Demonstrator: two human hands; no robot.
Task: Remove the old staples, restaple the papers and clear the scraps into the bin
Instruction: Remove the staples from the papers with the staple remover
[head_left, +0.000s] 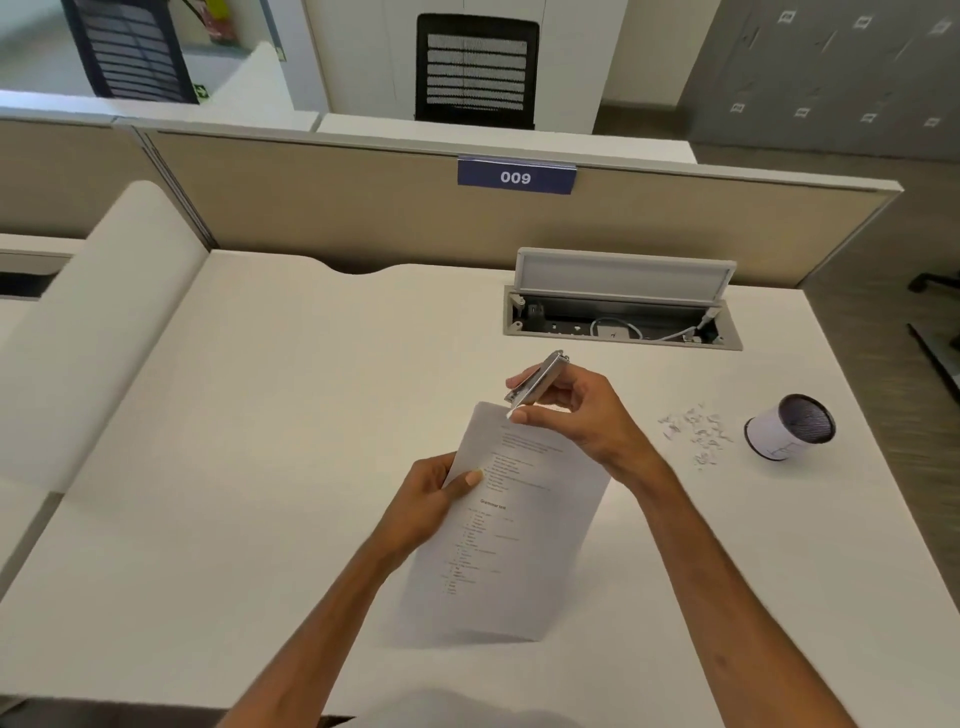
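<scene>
Mostly white papers (524, 551), fine dark print, silver stapler (537, 383) at top corner.

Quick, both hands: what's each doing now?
Left hand: grips the white printed paper sheets.
Right hand: holds a small silver metal stapler at their top corner.

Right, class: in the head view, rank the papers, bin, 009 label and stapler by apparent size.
1. papers
2. bin and 009 label: these look alike, and the label sits farther away, so unranked
3. stapler
</scene>
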